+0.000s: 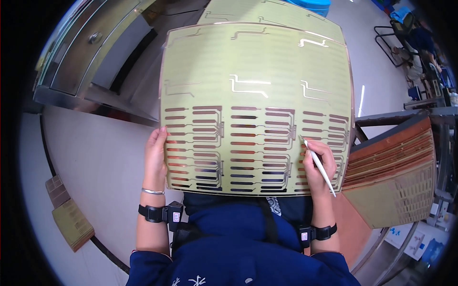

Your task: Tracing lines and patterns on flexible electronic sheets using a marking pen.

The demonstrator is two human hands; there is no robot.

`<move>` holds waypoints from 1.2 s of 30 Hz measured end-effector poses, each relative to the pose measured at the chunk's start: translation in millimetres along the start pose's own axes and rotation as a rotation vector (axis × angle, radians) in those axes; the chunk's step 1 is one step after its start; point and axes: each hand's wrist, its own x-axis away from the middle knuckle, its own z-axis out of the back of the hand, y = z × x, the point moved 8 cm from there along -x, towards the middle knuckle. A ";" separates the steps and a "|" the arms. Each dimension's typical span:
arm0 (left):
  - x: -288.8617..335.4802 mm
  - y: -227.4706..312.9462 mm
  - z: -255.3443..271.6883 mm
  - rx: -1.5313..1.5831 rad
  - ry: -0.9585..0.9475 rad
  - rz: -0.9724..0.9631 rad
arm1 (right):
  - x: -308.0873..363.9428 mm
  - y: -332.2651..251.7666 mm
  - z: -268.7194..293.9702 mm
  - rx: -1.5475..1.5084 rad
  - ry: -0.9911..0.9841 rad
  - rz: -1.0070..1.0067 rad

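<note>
A large pale-green circuit board panel (pixel 200 62) with rows of copper traces stands in front of me, its lower edge at my lap. My left hand (pixel 155 150) is closed on its left edge, the thumb at the rim and some fingers hidden. In my right hand (pixel 320 164) is a slim white pen-shaped tool (pixel 322 172), pinched between thumb and fingers. Its narrow tip points up and left, at the traces right of the middle column. Whether the tip touches the surface I cannot tell. The right hand lies over the panel's lower right part.
Another pale-green panel (pixel 329 26) shows behind the held one. To the right, a stack of copper-edged panels (pixel 391 186) leans on a metal frame. Far left are a steel cabinet (pixel 76 57) and a small panel piece (pixel 72 224). A blue tub (pixel 312 5) sits at the back.
</note>
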 end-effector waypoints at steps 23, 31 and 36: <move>4.6 3.8 -6.6 0.022 0.000 0.013 | 2.6 0.2 2.2 0.083 -0.004 0.015; -0.5 0.0 -1.4 0.033 -0.010 0.007 | 4.0 0.9 2.3 0.064 -0.010 0.009; 2.0 1.7 -4.8 0.002 -0.041 0.032 | 5.8 3.8 3.8 0.108 0.030 0.014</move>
